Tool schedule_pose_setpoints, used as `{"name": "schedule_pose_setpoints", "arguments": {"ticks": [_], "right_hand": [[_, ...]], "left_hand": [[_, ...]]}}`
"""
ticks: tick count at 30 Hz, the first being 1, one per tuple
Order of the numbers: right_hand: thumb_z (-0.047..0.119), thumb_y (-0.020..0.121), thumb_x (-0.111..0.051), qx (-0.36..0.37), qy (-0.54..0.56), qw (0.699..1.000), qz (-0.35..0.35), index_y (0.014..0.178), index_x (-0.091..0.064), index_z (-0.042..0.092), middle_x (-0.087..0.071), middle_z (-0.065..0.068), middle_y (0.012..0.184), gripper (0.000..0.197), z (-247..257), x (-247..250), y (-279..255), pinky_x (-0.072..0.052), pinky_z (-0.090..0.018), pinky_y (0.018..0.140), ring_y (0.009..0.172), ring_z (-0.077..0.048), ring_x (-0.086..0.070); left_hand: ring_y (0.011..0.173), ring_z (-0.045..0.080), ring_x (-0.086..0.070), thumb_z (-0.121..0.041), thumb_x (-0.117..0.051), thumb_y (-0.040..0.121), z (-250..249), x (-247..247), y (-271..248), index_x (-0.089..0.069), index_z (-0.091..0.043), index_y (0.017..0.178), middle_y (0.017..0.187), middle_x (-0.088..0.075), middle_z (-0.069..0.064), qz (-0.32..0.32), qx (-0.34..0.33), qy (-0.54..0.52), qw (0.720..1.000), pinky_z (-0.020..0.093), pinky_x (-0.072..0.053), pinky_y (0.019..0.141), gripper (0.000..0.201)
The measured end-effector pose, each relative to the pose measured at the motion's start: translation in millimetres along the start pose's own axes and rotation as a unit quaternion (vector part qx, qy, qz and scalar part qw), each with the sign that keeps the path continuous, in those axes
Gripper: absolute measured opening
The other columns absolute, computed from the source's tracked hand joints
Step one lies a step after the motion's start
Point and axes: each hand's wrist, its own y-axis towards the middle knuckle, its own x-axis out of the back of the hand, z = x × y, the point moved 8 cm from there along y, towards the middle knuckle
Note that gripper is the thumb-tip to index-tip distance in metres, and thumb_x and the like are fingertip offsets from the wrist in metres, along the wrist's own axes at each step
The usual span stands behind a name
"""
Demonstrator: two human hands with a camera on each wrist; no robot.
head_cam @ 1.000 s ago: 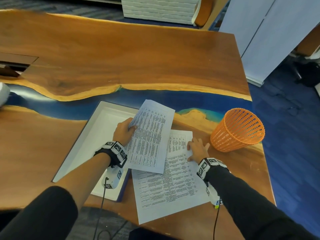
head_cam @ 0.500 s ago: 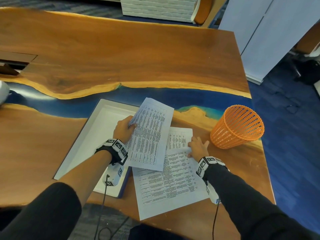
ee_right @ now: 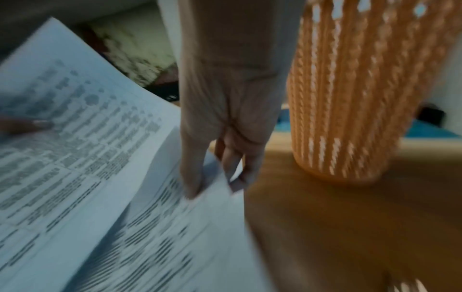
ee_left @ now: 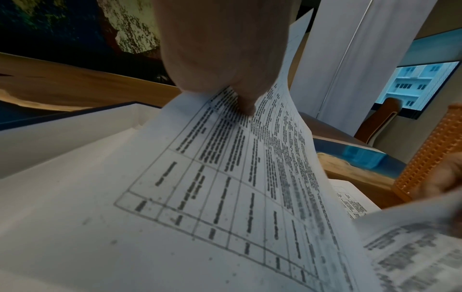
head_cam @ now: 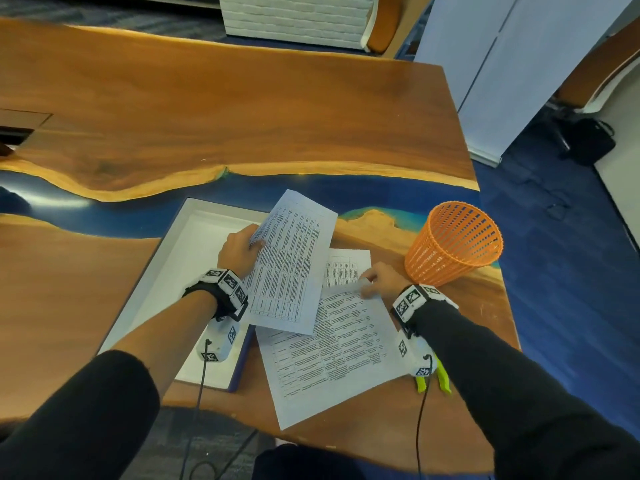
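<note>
My left hand [head_cam: 239,252] pinches the left edge of a printed sheet [head_cam: 291,261] and holds it tilted above the right side of a shallow white box lid [head_cam: 180,258]. The left wrist view shows the thumb [ee_left: 246,98] pressed onto that printed sheet [ee_left: 225,187]. More printed sheets [head_cam: 332,348] lie stacked on the wooden table. My right hand [head_cam: 375,280] pinches the top sheet of this stack at its right edge and lifts that edge, thumb above and fingers [ee_right: 235,170] beneath the paper [ee_right: 150,227].
An orange mesh basket [head_cam: 453,244] stands just right of my right hand, near the table's right edge. A yellow-green tool [head_cam: 433,377] lies under my right wrist. The table [head_cam: 242,116] has a blue resin strip across it.
My right hand has gone from resting flat on the stack to pinching and lifting the top sheet's edge. The left hand still holds its sheet in about the same place.
</note>
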Motion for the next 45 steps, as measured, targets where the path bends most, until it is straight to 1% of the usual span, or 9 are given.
{"name": "schedule_pose_setpoints", "arguments": {"ticks": [8,16,20,23,28,33,37,42,45], "right_hand": [[0.021,0.071,-0.079,0.021,-0.221,0.961,0.164,0.086,-0.075,0.022,-0.071,-0.001,0.082,0.015,44,49,-8,-0.046,-0.028,0.067,0.073,-0.012,-0.058],[0.023,0.07,-0.081,0.184,-0.083,0.979,-0.004,0.058,-0.049,-0.009,-0.036,-0.014,0.053,0.047,156,97,1,-0.026,-0.024,0.053,0.05,-0.015,-0.031],[0.04,0.061,-0.084,0.184,-0.062,0.976,-0.102,0.096,-0.064,0.008,-0.062,0.002,0.105,0.052,182,97,14,-0.035,-0.043,0.094,0.104,-0.02,-0.055],[0.037,0.066,-0.081,0.185,-0.112,0.966,-0.139,0.08,-0.069,0.006,-0.058,0.007,0.128,0.036,198,94,15,-0.02,-0.039,0.092,0.125,-0.019,-0.043],[0.03,0.069,-0.08,0.146,-0.079,0.972,-0.164,0.044,-0.048,0.022,-0.041,0.01,0.058,0.041,199,97,19,-0.017,-0.037,0.073,0.068,-0.011,-0.043],[0.024,0.068,-0.082,0.149,-0.051,0.964,-0.213,0.064,-0.068,0.001,-0.044,-0.001,0.053,0.027,202,108,17,-0.025,-0.029,0.061,0.054,-0.015,-0.034],[0.019,0.063,-0.083,0.143,-0.055,0.952,-0.265,0.065,-0.055,0.021,-0.057,0.004,0.063,0.028,203,117,12,-0.039,-0.036,0.076,0.066,-0.015,-0.048],[0.02,0.06,-0.086,0.135,-0.018,0.955,-0.263,0.106,-0.051,0.015,-0.063,0.0,0.103,0.059,190,126,1,-0.033,-0.031,0.068,0.084,-0.016,-0.049],[0.044,0.046,-0.089,0.099,-0.031,0.97,-0.218,0.086,-0.057,0.034,-0.065,0.008,0.101,0.052,151,134,7,-0.042,-0.05,0.089,0.094,-0.022,-0.059]], "left_hand": [[0.091,0.034,-0.064,-0.02,-0.048,0.097,-7,12,0,-0.059,-0.01,0.114,0.103,-0.068,0.014,-0.021,0.022,0.03,0.999,0.039,-0.049,0.075,0.023],[0.093,0.033,-0.065,-0.016,-0.059,0.091,-18,1,-5,-0.063,-0.004,0.109,0.103,-0.069,0.018,0.007,0.019,-0.098,0.995,0.04,-0.052,0.083,0.023],[0.091,0.03,-0.065,-0.017,-0.067,0.086,-35,-8,-12,-0.064,0.003,0.106,0.106,-0.068,0.02,0.052,0.003,-0.174,0.983,0.037,-0.052,0.079,0.029],[0.072,0.021,-0.058,-0.032,-0.065,0.071,-43,-11,-16,-0.063,-0.003,0.081,0.083,-0.066,0.013,0.074,0.01,-0.208,0.975,0.031,-0.047,0.069,0.031],[0.074,0.023,-0.058,-0.033,-0.065,0.07,-37,-15,-15,-0.063,0.01,0.084,0.08,-0.064,0.018,0.08,0.027,-0.249,0.965,0.041,-0.049,0.07,0.045],[0.081,0.028,-0.064,-0.061,-0.028,0.094,-39,-19,-15,-0.065,-0.006,0.089,0.088,-0.067,0.018,0.062,0.099,-0.371,0.921,0.041,-0.051,0.079,0.066],[0.082,0.013,-0.066,-0.023,-0.054,0.095,-59,-13,-15,-0.061,-0.01,0.104,0.095,-0.068,0.005,0.04,0.035,-0.383,0.922,0.027,-0.055,0.072,0.016],[0.09,0.025,-0.066,-0.006,-0.062,0.088,-51,-11,-11,-0.06,-0.003,0.115,0.106,-0.066,0.015,0.021,0.002,-0.354,0.935,0.038,-0.056,0.079,0.027],[0.088,0.019,-0.065,-0.004,-0.057,0.091,-37,-8,-8,-0.057,0.001,0.121,0.103,-0.066,0.011,0.003,0.038,-0.366,0.93,0.037,-0.055,0.079,0.03]]}}
